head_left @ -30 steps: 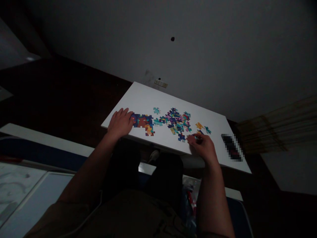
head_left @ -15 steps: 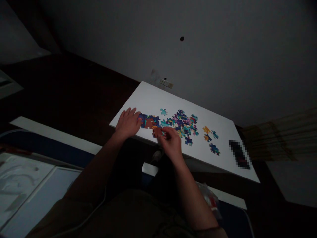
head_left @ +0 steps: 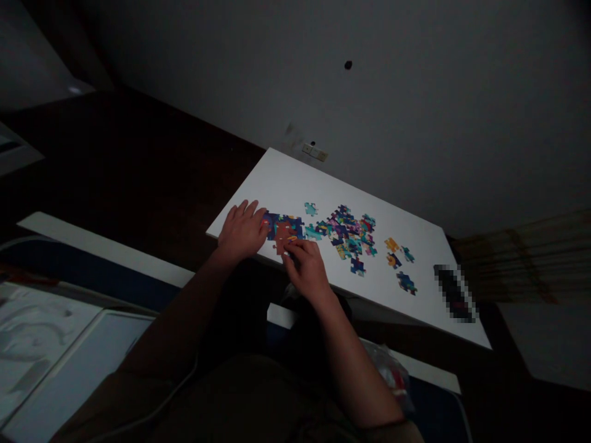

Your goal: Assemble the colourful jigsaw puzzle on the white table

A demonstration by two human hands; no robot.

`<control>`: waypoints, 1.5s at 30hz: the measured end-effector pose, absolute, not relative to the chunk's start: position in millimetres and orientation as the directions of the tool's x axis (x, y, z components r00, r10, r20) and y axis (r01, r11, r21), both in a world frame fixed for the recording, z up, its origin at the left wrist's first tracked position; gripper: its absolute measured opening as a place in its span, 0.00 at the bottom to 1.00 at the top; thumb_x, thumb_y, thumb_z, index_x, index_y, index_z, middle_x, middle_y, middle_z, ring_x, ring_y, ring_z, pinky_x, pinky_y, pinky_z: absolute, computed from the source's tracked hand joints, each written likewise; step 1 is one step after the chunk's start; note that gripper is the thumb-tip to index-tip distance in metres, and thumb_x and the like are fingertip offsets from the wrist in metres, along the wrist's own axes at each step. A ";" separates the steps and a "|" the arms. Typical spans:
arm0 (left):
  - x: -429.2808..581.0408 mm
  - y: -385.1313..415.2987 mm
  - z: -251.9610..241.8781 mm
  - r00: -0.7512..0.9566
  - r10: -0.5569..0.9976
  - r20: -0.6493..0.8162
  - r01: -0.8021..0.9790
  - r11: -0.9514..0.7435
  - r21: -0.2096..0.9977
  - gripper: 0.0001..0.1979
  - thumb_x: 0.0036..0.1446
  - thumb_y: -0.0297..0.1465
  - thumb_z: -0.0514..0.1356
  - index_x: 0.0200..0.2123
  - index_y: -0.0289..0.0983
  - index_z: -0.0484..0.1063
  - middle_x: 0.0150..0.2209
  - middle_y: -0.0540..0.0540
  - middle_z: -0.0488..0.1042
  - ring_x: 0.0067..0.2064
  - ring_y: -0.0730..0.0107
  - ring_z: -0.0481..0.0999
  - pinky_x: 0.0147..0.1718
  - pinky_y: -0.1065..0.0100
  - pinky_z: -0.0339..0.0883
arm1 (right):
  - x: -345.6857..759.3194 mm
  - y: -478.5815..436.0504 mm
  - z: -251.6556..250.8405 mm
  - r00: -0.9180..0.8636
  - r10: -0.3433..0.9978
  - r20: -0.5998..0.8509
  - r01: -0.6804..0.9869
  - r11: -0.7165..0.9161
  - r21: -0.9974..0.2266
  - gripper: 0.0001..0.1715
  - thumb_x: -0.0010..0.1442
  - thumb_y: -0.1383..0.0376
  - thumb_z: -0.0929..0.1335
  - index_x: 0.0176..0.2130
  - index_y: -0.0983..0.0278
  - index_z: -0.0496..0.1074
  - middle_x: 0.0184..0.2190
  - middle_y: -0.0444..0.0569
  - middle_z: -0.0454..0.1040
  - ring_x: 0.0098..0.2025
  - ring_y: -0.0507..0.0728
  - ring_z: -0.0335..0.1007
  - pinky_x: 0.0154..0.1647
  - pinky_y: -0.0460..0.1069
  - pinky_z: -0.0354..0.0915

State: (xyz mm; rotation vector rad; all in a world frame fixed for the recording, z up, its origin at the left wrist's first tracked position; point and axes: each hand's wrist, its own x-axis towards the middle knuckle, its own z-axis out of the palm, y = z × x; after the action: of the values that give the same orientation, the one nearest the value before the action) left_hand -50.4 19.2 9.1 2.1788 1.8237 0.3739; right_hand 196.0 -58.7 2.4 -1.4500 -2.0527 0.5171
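Observation:
My left hand (head_left: 244,229) lies flat near the white table's left end, its fingers stretched out and its thumb side against the joined puzzle section (head_left: 290,223). That section is dark blue with a brown figure in it. At the section's near edge, my right hand (head_left: 307,269) pinches a brown puzzle piece (head_left: 281,248) between thumb and fingers. The piece touches the joined section or lies right against it; its fit is too small to make out. A loose teal piece (head_left: 311,209) lies just beyond, and a light teal piece (head_left: 313,232) sits right of the section.
A heap of loose puzzle pieces (head_left: 346,227) covers the middle of the white table (head_left: 295,178). Several single pieces, one yellow (head_left: 391,244), lie farther right, before a blurred dark object (head_left: 455,293). A wall with a socket (head_left: 314,152) stands behind; a plastic bag (head_left: 390,375) is beside me.
My right hand has moved slightly left and down with the brown piece, which now sits closer against the joined section. My left hand has stayed in place. The camera view has shifted a little.

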 end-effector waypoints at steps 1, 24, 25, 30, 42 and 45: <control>-50.3 19.1 9.2 0.172 0.985 0.024 0.912 -0.168 0.373 0.35 0.90 0.43 0.50 0.89 0.40 0.73 0.96 0.38 0.63 0.97 0.34 0.56 0.95 0.33 0.46 | 196.4 -59.7 1.4 -0.257 0.936 0.241 0.715 0.352 -0.604 0.20 0.79 0.62 0.77 0.62 0.41 0.93 0.67 0.49 0.91 0.73 0.75 0.84 0.80 0.76 0.79; -56.5 23.8 -4.9 0.200 0.970 0.135 0.912 -0.235 0.335 0.33 0.89 0.45 0.51 0.84 0.41 0.79 0.91 0.35 0.71 0.93 0.32 0.65 0.92 0.29 0.56 | 185.0 -72.4 -19.5 -0.347 0.849 0.399 0.852 0.463 -0.244 0.23 0.88 0.65 0.72 0.73 0.62 0.90 0.75 0.60 0.90 0.76 0.72 0.87 0.74 0.68 0.85; -56.7 23.9 -4.3 0.202 0.971 0.130 0.913 -0.235 0.335 0.33 0.89 0.45 0.51 0.84 0.40 0.79 0.91 0.34 0.71 0.93 0.31 0.64 0.92 0.28 0.56 | 184.8 -73.1 -18.5 -0.349 0.852 0.390 0.856 0.459 -0.238 0.23 0.88 0.65 0.72 0.73 0.63 0.90 0.75 0.61 0.90 0.77 0.72 0.86 0.74 0.67 0.84; -57.7 25.2 -4.5 0.205 0.970 0.127 0.909 -0.237 0.343 0.33 0.88 0.44 0.52 0.85 0.41 0.78 0.92 0.35 0.70 0.93 0.30 0.64 0.91 0.27 0.56 | 182.9 -76.1 -13.1 -0.349 0.873 0.341 0.873 0.435 -0.219 0.24 0.88 0.67 0.73 0.75 0.62 0.88 0.79 0.62 0.87 0.80 0.71 0.82 0.75 0.65 0.81; -61.6 30.1 -13.7 0.203 0.964 0.170 0.888 -0.254 0.383 0.32 0.89 0.46 0.53 0.84 0.46 0.78 0.89 0.38 0.76 0.93 0.33 0.64 0.91 0.27 0.55 | 180.1 -85.8 -2.8 -0.383 0.887 0.257 0.886 0.432 -0.168 0.29 0.92 0.63 0.71 0.84 0.58 0.81 0.83 0.61 0.83 0.85 0.71 0.75 0.75 0.65 0.76; -60.8 29.3 -10.6 0.202 0.968 0.150 0.896 -0.244 0.370 0.33 0.89 0.46 0.52 0.84 0.44 0.78 0.90 0.37 0.73 0.93 0.33 0.64 0.92 0.28 0.55 | 178.4 -86.1 -0.6 -0.366 0.898 0.244 0.890 0.415 -0.189 0.28 0.92 0.61 0.72 0.83 0.58 0.81 0.83 0.62 0.83 0.85 0.71 0.75 0.75 0.65 0.75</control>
State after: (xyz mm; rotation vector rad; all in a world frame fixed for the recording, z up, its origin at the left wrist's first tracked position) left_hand -60.8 29.3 -10.6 2.2706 1.7912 0.5238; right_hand 178.4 -86.1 -0.6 -1.5484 -2.3664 0.0358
